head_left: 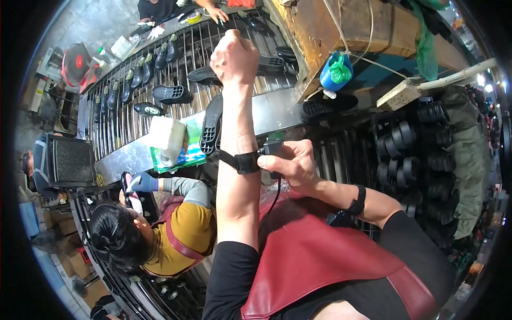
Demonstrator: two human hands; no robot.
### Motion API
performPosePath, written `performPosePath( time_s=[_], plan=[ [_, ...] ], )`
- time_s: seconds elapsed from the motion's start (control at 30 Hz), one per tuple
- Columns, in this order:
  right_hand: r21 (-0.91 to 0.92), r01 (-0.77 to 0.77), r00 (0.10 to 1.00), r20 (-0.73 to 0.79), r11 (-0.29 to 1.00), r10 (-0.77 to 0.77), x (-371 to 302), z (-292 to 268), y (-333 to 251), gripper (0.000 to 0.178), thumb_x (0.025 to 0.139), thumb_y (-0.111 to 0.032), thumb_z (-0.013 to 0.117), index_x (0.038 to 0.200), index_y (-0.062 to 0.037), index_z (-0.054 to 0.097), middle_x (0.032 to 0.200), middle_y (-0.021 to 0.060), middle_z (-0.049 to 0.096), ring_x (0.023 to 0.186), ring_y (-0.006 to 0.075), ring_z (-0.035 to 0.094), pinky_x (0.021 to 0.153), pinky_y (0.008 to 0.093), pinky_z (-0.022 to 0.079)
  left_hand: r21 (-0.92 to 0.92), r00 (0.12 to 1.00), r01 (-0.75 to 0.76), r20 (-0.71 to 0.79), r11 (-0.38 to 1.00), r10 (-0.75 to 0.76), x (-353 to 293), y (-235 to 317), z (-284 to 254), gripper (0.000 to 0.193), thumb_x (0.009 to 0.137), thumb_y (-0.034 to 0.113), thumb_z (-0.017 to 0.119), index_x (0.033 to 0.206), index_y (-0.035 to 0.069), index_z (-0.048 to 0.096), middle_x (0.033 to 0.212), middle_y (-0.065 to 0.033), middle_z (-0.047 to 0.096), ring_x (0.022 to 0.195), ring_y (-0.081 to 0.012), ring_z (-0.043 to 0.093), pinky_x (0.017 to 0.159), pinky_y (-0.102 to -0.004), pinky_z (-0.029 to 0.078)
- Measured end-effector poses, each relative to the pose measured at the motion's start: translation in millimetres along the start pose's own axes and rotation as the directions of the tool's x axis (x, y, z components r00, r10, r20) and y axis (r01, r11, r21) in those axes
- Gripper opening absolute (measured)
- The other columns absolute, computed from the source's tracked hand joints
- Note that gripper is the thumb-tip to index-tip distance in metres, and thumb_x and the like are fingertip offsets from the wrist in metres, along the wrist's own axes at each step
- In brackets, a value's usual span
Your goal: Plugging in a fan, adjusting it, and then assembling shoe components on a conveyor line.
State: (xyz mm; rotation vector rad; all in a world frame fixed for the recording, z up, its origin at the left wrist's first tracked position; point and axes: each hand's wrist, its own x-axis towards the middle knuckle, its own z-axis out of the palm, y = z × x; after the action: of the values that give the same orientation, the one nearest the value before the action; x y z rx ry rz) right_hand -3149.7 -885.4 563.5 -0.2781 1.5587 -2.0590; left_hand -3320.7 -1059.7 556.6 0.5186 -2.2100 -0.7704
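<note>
My left hand point(234, 60) is closed in a fist, its arm stretched out over the metal-bar rack point(200, 48). A small tan shape shows at the top of the fist; what it is I cannot make out. On my left forearm sits a black strap point(239, 161) with a small black box-shaped device point(272, 158) and a cable hanging from it. My right hand point(296, 166) pinches this device between thumb and fingers, against the strap. Black shoe soles point(210, 125) lie beside and under my left arm, at the rack's near edge.
Several black shoes point(137, 74) line the rack's left side. A white paper roll point(167, 136) stands on a green-blue packet. A co-worker in a mustard top point(184, 229) sits at left; another person's hand point(217, 14) reaches over the far edge. A blue cup point(336, 72) hangs at right.
</note>
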Motion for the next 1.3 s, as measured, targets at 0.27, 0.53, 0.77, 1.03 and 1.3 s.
performPosePath(
  time_s=[0.27,0.53,0.77,1.03,1.3],
  plan=[
    [-0.013,-0.116,0.991,-0.063,0.993,0.115,-7.1,-18.5,16.1,0.022,0.084,-0.021,0.074,0.087,0.0010,0.074,0.079,-0.0043,0.067,0.073,0.0042,0.056,0.068,0.0234,0.048,-0.145,0.996,-0.060,-0.074,0.988,0.049,8.5,16.0,11.0,0.017,0.077,0.017,0.071,0.089,0.006,0.075,0.080,-0.0148,0.073,0.074,-0.0284,0.072,0.072,-0.0356,0.056],
    [0.060,-0.101,0.990,0.108,0.993,0.094,37.8,-48.6,1.0,0.017,0.082,-0.017,0.078,0.076,-0.0042,0.069,0.067,0.0017,0.062,0.056,0.0086,0.054,0.049,0.0286,0.040,-0.551,0.998,-0.041,0.025,0.834,0.065,6.4,21.8,-12.0,0.018,0.083,0.006,0.069,0.096,-0.004,0.075,0.079,-0.0085,0.073,0.073,-0.0125,0.067,0.068,-0.0267,0.053],
    [0.077,-0.139,0.885,-0.438,0.987,0.159,155.6,-114.6,20.0,0.027,0.081,-0.025,0.068,0.068,-0.0014,0.067,0.061,0.0095,0.065,0.045,0.0155,0.058,0.041,0.0291,0.045,-0.613,0.849,-0.049,0.390,0.788,0.356,-105.5,53.7,-80.2,0.008,0.084,0.000,0.072,0.090,-0.004,0.069,0.079,-0.0062,0.068,0.069,-0.0095,0.057,0.064,-0.0237,0.046],
    [-0.331,-0.299,0.823,-0.564,0.895,0.067,185.7,-107.5,56.5,0.030,0.076,-0.030,0.072,0.062,-0.0027,0.068,0.058,0.0103,0.066,0.053,0.0213,0.067,0.053,0.0358,0.056,-0.409,0.675,-0.177,0.611,0.895,0.412,-182.6,88.9,-67.7,0.029,0.074,0.009,0.082,0.098,-0.002,0.069,0.088,-0.0158,0.070,0.082,-0.0260,0.069,0.078,-0.0335,0.053],
    [-0.520,-0.348,0.824,-0.566,0.780,-0.010,170.6,-125.9,119.2,0.027,0.073,-0.032,0.072,0.065,-0.0060,0.068,0.066,0.0117,0.070,0.060,0.0235,0.069,0.058,0.0376,0.057,-0.397,0.622,0.287,0.770,0.872,0.145,-192.1,66.1,-61.3,0.035,0.074,0.015,0.082,0.101,-0.004,0.071,0.088,-0.0142,0.073,0.080,-0.0176,0.069,0.076,-0.0318,0.054]
  ],
)
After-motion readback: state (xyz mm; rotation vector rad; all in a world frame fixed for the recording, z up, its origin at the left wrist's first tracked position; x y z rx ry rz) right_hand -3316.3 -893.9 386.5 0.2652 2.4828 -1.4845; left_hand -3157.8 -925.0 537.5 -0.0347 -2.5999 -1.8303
